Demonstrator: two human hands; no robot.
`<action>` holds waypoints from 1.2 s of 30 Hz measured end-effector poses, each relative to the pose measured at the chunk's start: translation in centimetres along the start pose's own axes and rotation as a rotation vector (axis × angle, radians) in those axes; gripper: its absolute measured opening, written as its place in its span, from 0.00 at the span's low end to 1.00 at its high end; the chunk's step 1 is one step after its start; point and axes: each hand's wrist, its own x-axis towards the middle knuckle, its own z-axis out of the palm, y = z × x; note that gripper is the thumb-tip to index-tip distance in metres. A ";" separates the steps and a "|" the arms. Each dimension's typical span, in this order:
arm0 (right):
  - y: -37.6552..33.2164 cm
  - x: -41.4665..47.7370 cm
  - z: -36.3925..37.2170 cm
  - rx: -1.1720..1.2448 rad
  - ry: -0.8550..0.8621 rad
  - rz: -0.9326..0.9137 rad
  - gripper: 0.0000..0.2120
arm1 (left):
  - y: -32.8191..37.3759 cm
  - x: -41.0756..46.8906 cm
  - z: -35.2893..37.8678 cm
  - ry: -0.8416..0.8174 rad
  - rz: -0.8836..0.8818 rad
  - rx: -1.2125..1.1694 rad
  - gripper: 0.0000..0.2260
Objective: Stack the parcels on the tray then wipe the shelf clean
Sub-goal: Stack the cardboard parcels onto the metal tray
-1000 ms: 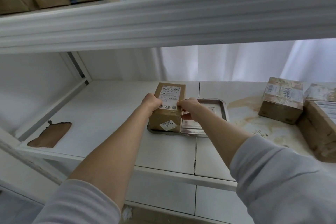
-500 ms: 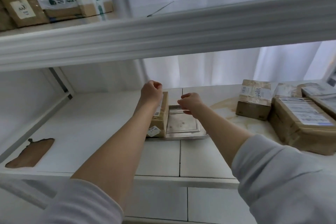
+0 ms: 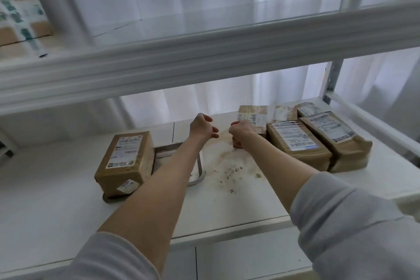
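A brown parcel [image 3: 125, 161] with white labels stands on the left end of the metal tray [image 3: 197, 176]. My left hand [image 3: 203, 128] hovers above the shelf behind the tray, its fingers loosely curled and holding nothing. My right hand [image 3: 241, 132] is at the left end of a taped parcel [image 3: 253, 117] at the back of the shelf. Its fingers are curled against that end, and whether they grip it does not show. A brown stain with crumbs [image 3: 227, 163] spreads over the white shelf [image 3: 68, 200] between the tray and the parcels.
Two long parcels [image 3: 295, 141] [image 3: 334, 138] lie side by side at the right, with a smaller one [image 3: 309, 109] behind them. The upper shelf's white beam [image 3: 204, 59] crosses overhead, with boxes [image 3: 20, 13] on it at the left. A curtain hangs behind.
My left hand has let go of the parcel on the tray and moved right. My right hand has moved from the tray to the back parcel. The view has swung right.
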 end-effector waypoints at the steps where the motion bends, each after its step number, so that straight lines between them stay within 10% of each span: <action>1: 0.4 0.3 -0.9 -0.028 0.011 -0.007 0.10 | 0.3 -0.1 1.1 -0.041 -0.015 -0.009 0.12; 11: 2.8 3.3 -9.9 -0.332 0.246 -0.022 0.19 | 3.1 -0.3 10.1 -0.354 -0.144 0.054 0.18; 17: 4.7 4.2 -13.6 -0.477 0.243 0.073 0.31 | 5.3 -1.5 13.0 -0.472 -0.241 0.013 0.01; 20: 4.7 4.4 -14.0 -0.489 0.225 0.050 0.31 | 6.0 -2.3 13.6 -0.525 -0.275 0.030 0.11; 36: 5.5 4.1 -10.9 -0.465 -0.058 -0.003 0.17 | 4.9 -3.0 10.0 -0.227 -0.277 0.190 0.07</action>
